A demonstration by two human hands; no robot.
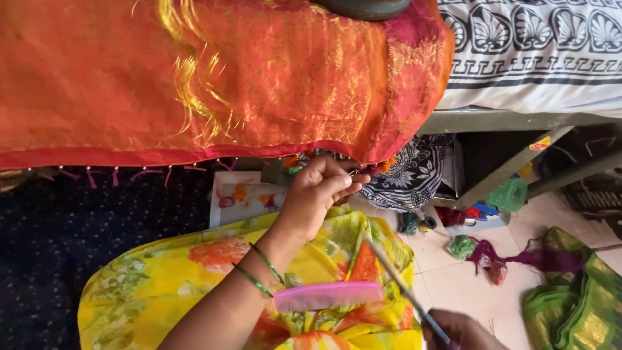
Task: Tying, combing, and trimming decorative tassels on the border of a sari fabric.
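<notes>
Small yellow-red sticker [540, 144] on the grey frame bar [512, 165] (right side).

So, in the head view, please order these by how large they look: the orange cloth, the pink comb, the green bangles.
1. orange cloth, by far the largest, spread across the upper picture.
2. pink comb, lying on the yellow floral lap.
3. green bangles, thin rings on the left wrist.
The comb lies nearer the camera, which flatters it.
</notes>
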